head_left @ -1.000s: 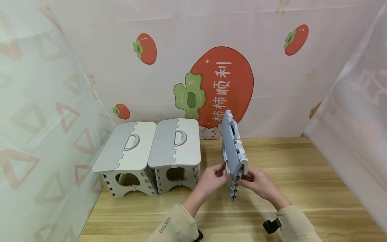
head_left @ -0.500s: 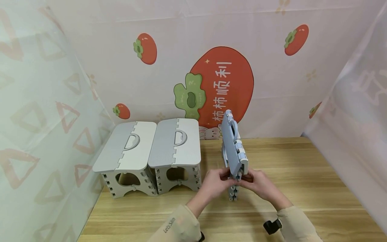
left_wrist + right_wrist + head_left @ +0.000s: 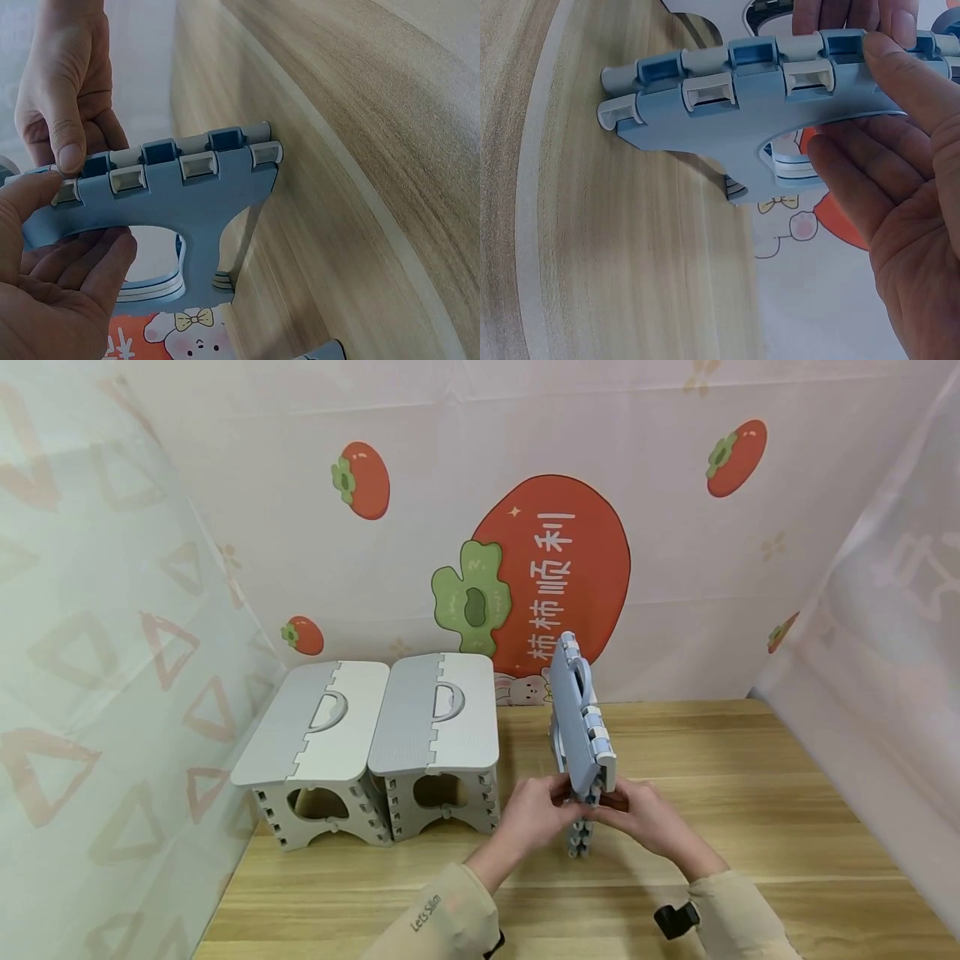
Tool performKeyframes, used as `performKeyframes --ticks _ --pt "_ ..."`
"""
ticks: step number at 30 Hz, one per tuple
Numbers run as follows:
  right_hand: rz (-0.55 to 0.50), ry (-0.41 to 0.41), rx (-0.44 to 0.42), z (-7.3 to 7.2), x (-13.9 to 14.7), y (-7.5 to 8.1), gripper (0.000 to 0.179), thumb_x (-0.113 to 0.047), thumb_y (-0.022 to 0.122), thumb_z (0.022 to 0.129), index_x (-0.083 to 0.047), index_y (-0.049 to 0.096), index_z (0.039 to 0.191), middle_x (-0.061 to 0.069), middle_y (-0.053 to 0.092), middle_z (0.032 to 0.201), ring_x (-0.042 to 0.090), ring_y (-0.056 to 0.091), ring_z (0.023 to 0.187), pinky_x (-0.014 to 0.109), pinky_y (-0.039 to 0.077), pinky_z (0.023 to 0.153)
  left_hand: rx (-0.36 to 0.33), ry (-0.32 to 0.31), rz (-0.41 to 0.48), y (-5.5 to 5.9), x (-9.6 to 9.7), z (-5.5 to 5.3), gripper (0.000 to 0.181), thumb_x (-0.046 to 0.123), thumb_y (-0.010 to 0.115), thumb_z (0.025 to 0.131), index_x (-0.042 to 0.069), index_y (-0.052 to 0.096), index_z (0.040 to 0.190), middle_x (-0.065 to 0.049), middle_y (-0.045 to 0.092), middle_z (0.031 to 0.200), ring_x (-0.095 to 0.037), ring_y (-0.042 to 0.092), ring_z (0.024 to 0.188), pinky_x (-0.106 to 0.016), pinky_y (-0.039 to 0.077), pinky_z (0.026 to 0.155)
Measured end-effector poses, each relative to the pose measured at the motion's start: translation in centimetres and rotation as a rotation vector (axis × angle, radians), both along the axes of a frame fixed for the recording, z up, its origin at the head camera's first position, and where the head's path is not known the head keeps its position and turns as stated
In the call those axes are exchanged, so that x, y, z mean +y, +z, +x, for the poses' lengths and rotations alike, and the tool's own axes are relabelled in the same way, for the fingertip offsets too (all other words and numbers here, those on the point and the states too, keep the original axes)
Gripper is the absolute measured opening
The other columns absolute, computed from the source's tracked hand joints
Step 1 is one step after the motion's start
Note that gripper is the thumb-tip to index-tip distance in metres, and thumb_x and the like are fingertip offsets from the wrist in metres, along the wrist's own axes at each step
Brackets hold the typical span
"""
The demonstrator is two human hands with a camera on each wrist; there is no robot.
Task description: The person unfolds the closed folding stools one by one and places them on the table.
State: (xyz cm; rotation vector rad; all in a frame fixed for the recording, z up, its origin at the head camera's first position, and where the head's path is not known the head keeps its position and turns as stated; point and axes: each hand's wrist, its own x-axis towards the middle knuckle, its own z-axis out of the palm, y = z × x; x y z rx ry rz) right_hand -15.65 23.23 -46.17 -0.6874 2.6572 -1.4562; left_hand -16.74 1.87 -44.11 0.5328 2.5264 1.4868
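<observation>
A folded step stool (image 3: pixel 573 727), blue-grey and white with a carry handle on its upper edge, stands on end on the wooden table. My left hand (image 3: pixel 534 814) grips its near hinged edge from the left, and my right hand (image 3: pixel 637 814) grips it from the right. Both thumbs meet near that edge, just below the seat panel. In the left wrist view, the left hand's fingers (image 3: pixel 105 270) reach behind the blue leg panel (image 3: pixel 202 195) at its cutout. The right wrist view shows the right hand's thumb (image 3: pixel 907 75) on the hinge knuckles, its other fingers behind the panel.
Two unfolded stools, a left one (image 3: pixel 307 727) and a right one (image 3: pixel 435 714), stand side by side on the table's left part. A persimmon-printed cloth (image 3: pixel 660 568) hangs behind the table (image 3: pixel 712 827), with pale cloth at both sides.
My left hand has shifted a little to the right along the folded stool's near edge, its thumb now close to the right thumb. The stool and right hand stay about where they were.
</observation>
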Motion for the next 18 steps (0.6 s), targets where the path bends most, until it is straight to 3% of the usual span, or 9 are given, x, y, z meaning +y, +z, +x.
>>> performKeyframes --ticks 7,18 --pt "-0.002 0.004 0.048 -0.08 0.08 -0.10 0.056 -0.025 0.076 0.093 -0.003 0.059 0.142 0.020 0.067 0.132 0.030 0.070 0.113 0.025 0.059 0.087 0.005 0.000 -0.013 0.08 -0.51 -0.07 0.040 0.023 0.081 0.089 0.008 0.073 0.125 -0.008 0.075 0.118 -0.021 0.074 0.105 -0.024 0.060 0.083" --pt "0.003 0.013 0.040 -0.16 0.14 -0.14 0.058 -0.023 0.075 0.094 -0.002 0.055 0.145 0.025 0.063 0.135 0.038 0.068 0.115 0.034 0.061 0.088 0.027 -0.014 -0.041 0.00 -0.95 -0.10 0.042 0.026 0.082 0.089 0.009 0.073 0.126 -0.007 0.076 0.115 -0.016 0.074 0.101 -0.020 0.059 0.079"
